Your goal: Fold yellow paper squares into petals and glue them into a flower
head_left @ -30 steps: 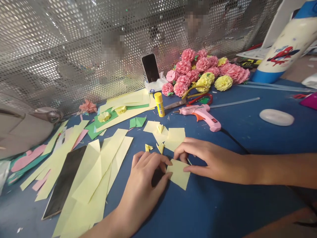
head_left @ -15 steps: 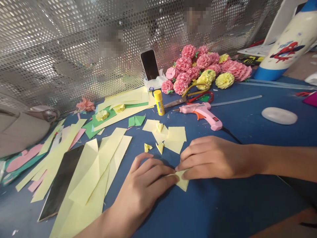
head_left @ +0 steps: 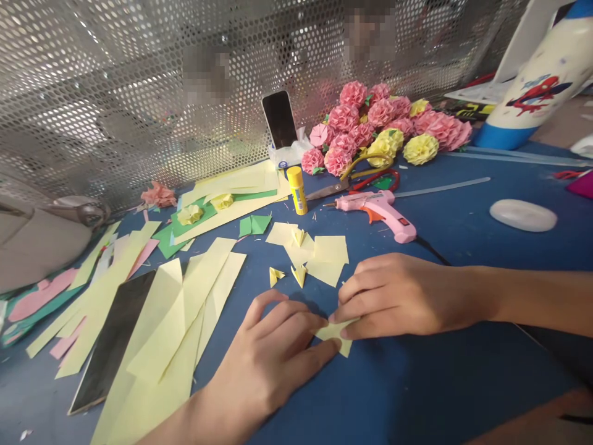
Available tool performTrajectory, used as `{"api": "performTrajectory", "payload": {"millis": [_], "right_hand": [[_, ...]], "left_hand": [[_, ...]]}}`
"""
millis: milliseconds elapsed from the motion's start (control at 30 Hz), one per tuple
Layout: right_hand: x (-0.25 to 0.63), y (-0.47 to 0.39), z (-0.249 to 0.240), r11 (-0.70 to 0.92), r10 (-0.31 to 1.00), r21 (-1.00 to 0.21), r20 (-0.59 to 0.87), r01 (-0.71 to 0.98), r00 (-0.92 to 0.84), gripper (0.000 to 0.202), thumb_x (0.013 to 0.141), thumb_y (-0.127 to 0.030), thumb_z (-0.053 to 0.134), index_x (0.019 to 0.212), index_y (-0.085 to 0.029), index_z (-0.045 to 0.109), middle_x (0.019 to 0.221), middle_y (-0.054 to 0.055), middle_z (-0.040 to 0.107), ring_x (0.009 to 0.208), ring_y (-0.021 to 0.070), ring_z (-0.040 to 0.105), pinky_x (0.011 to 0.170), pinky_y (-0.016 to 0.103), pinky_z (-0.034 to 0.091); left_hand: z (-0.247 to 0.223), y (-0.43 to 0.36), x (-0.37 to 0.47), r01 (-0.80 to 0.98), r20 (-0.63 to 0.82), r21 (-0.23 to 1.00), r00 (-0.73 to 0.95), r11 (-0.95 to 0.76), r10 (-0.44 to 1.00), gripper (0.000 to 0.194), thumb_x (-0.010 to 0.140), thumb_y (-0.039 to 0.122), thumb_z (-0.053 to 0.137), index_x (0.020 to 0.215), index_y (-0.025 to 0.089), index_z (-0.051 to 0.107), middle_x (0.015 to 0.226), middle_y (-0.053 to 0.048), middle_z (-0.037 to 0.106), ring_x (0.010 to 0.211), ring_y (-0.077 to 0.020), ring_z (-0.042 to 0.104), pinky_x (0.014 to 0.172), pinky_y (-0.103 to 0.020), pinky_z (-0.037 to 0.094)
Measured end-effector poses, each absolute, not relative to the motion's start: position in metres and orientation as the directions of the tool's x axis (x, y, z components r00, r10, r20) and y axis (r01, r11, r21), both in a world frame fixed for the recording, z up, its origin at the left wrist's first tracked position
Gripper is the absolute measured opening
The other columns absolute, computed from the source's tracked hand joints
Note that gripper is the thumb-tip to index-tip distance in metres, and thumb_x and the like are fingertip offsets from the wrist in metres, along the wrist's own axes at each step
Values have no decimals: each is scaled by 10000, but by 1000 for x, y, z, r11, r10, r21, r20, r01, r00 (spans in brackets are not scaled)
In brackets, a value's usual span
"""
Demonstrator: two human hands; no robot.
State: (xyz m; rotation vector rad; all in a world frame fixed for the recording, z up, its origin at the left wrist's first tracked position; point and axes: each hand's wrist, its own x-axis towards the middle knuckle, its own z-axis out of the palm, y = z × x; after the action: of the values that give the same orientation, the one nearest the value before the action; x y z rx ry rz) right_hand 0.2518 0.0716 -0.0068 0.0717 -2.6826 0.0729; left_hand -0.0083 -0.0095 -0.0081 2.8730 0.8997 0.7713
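A small pale yellow paper piece (head_left: 343, 347) lies on the blue table between my hands, partly covered by fingers. My left hand (head_left: 273, 346) reaches in from the lower left, its thumb and fingertips closed on the paper's left side. From the right, my right hand (head_left: 398, 296) has its thumb and bent fingers closed on the paper's right part. Just beyond my hands are small folded yellow pieces (head_left: 299, 275) and flat pale yellow squares (head_left: 330, 249).
A pink glue gun (head_left: 377, 210), scissors (head_left: 328, 190) and yellow glue stick (head_left: 297, 190) stand or lie behind. Paper flowers (head_left: 356, 133) are heaped farther back, beside a propped phone (head_left: 280, 118). Long paper strips (head_left: 157, 346) cover the left. A white mouse (head_left: 523, 215) sits right.
My left thumb has shifted slightly right and down, and more of the paper shows between its thumb and fingers. My right hand has barely moved.
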Motion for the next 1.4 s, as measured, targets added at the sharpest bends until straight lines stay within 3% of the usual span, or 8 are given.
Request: {"api": "performTrajectory", "payload": {"millis": [267,500,833,1200,1400], "right_hand": [[252,71,-7,986,-5,-148,433,-77,-901,272,1058,-256,451,1139,-143,685,1118,57,753,1039,178,635,768,332,483],[252,72,-6,990,43,-137,430,-18,-902,224,1031,-239,513,1118,-132,690,1086,49,750,989,187,622,774,329,467],[252,71,-5,996,13,-86,429,-27,-903,242,1043,-233,475,1126,-138,682,1068,57,749,995,187,620,755,335,469],[253,71,-7,994,22,-109,392,-22,-920,232,1037,-233,487,1147,-142,669,1100,57,733,1036,197,604,788,345,463],[251,66,-2,984,82,-178,335,23,-939,232,1021,-208,478,986,-154,701,1122,61,698,1029,214,586,829,357,437]], "left_hand": [[-4,-7,-12,521,408,163,738,-838,538,256,1003,104,563,1170,256,684,1125,-10,717,1072,-170,627,972,-366,344],[-7,-8,-12,515,404,166,742,-841,534,266,1021,120,541,1197,262,681,1155,-17,709,1103,-165,608,989,-361,326],[-8,-6,-13,498,429,127,752,-858,500,251,1034,134,532,1188,254,690,1137,-21,709,1092,-148,589,973,-337,318],[-10,-5,-16,486,397,154,767,-860,504,284,1024,104,532,1213,255,682,1153,-20,701,1103,-157,591,977,-346,311],[-7,-6,-14,502,394,151,760,-852,517,278,1041,115,498,1203,248,681,1167,-20,703,1116,-166,586,967,-362,311]]}}
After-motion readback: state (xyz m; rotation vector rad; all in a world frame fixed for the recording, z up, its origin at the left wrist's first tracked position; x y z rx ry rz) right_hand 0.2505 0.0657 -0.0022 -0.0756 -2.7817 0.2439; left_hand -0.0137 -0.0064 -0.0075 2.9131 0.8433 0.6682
